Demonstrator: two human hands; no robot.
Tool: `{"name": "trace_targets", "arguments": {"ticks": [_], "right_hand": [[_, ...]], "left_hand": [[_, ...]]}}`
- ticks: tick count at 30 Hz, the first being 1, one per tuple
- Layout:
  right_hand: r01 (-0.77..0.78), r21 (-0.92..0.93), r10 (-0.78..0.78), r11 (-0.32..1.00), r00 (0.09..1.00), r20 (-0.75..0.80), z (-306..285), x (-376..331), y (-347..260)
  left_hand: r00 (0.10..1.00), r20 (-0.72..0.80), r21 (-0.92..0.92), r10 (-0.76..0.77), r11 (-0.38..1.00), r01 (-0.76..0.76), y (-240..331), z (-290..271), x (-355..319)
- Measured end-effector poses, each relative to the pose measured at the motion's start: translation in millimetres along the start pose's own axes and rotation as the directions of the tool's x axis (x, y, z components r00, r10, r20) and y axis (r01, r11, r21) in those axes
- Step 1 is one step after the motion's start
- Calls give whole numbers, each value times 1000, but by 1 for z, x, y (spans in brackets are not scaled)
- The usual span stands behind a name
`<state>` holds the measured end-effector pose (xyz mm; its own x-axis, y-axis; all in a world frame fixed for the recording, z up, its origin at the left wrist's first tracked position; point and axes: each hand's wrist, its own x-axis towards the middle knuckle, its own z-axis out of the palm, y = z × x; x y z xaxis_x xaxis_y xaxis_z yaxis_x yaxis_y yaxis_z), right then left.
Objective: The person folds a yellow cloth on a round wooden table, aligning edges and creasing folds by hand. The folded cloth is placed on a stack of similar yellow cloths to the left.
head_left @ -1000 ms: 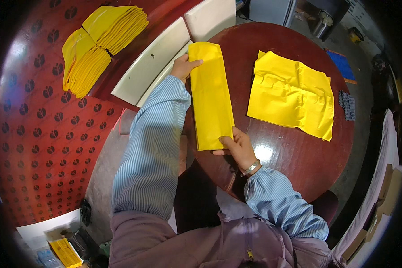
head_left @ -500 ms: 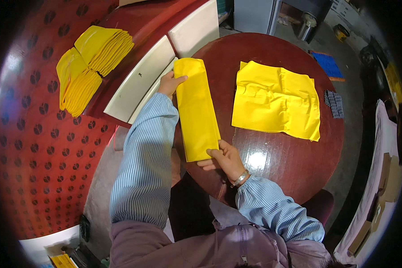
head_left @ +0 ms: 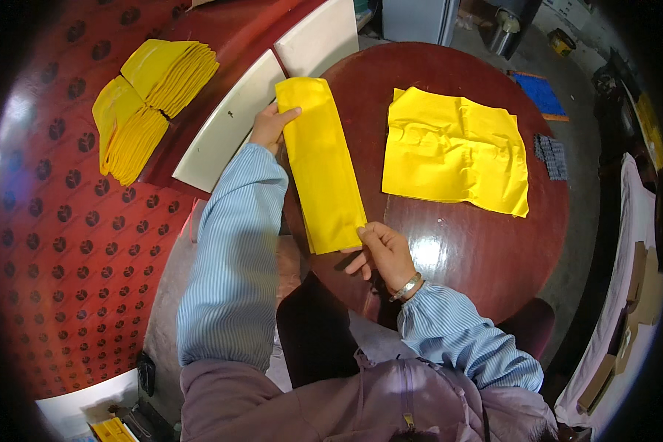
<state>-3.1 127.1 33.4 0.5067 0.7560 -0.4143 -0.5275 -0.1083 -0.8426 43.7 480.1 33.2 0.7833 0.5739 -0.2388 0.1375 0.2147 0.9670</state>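
A long yellow folded sheet (head_left: 321,173), whose material I cannot tell for sure, is held slantwise over the left part of the round table. My left hand (head_left: 270,127) grips its upper left edge, thumb on top and fingers underneath. At the lower right corner, my right hand (head_left: 388,255) pinches the edge between thumb and forefinger, its other fingers curled loosely below. Further right on the table lie creased yellow sheets (head_left: 457,158), spread flat and apart from both hands.
The round dark red table (head_left: 486,269) has a glossy top. On a red patterned surface (head_left: 74,243) at left sit two piles of folded yellow sheets (head_left: 171,74). White drawer fronts (head_left: 232,121) border the table's left. A blue mat (head_left: 539,96) lies beyond its right edge.
My right hand has slid from the sheet's bottom edge to its lower right corner, and its fingers have come out from beneath. The whole view has shifted slightly.
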Motion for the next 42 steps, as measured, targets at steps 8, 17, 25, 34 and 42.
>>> {"name": "trace_targets", "arguments": {"ticks": [8,17,25,34,42], "right_hand": [[247,-72,-258,966,927,-272,-100,-83,-13],[-12,-347,-168,938,859,-484,-294,-145,-52],[121,-867,-590,484,777,-221,-309,-174,-50],[150,-976,-475,160,878,57,-315,-151,-66],[13,-977,-234,214,971,-39,-317,-156,-89]], "left_hand": [[985,49,-255,163,956,-146,25,41,-128],[970,234,-211,-68,970,119,-97,152,-329],[887,97,656,451,641,-398,-58,176,-356],[734,610,673,297,295,-679,-95,273,-299],[760,592,715,270,259,-649,-114,269,-302]]}}
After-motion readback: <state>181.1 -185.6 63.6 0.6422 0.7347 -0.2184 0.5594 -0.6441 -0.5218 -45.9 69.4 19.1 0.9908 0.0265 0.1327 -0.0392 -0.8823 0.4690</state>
